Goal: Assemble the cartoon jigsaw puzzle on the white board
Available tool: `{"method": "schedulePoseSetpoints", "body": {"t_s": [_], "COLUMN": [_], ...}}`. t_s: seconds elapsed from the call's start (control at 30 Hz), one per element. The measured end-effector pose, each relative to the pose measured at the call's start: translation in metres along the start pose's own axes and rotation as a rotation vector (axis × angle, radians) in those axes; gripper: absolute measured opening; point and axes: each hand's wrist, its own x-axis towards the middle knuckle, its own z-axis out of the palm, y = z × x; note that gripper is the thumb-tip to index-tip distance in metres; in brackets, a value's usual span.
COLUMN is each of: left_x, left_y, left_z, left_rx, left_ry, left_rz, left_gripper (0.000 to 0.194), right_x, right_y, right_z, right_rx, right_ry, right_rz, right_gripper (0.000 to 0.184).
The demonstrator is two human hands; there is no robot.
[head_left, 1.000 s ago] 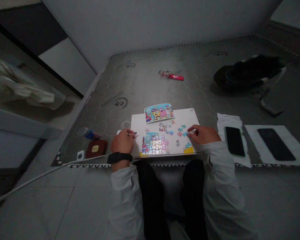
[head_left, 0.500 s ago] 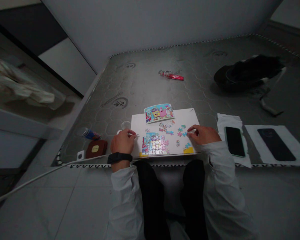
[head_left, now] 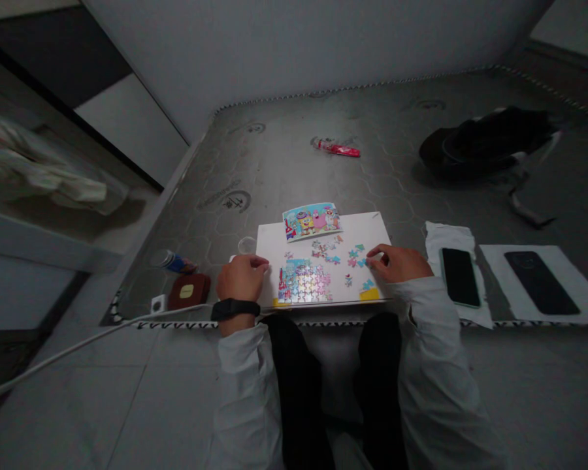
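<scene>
A white board (head_left: 367,228) lies at the near edge of a grey mattress (head_left: 284,163). On it sit a partly joined jigsaw (head_left: 304,284), several loose pieces (head_left: 340,254) and a colourful cartoon reference picture (head_left: 312,220). My left hand (head_left: 240,277), with a black watch on the wrist, rests curled at the board's left edge, its fingers closed; what it holds is hidden. My right hand (head_left: 396,263) rests on the board's right side, fingertips pinched at a loose blue piece (head_left: 362,263).
Two dark phones (head_left: 459,277) (head_left: 540,282) lie on white cloths to the right. A brown case (head_left: 189,290), a can (head_left: 172,261) and a white cable (head_left: 78,343) are at the left. A red packet (head_left: 337,149) and a dark bag (head_left: 490,140) lie further back.
My left hand's fingers have curled in, and the small piece seen at its fingertips no longer shows. My right hand has barely moved.
</scene>
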Motion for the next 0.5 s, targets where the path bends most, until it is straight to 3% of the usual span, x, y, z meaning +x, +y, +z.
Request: {"method": "schedulePoseSetpoints", "body": {"t_s": [0.3, 0.5], "left_x": [-0.0006, 0.0017], "left_y": [0.0012, -0.0012], "left_z": [0.0009, 0.0050], "left_rx": [0.004, -0.001], "left_ry": [-0.009, -0.064], "left_rz": [-0.029, 0.037], "left_gripper": [0.021, 0.023], "right_x": [-0.0012, -0.0011], "right_y": [-0.0022, -0.0018], "right_z": [-0.0016, -0.0013], "right_rx": [0.010, 0.009], "right_ry": [0.000, 0.007], "right_rz": [0.008, -0.010], "right_gripper": [0.021, 0.021]}}
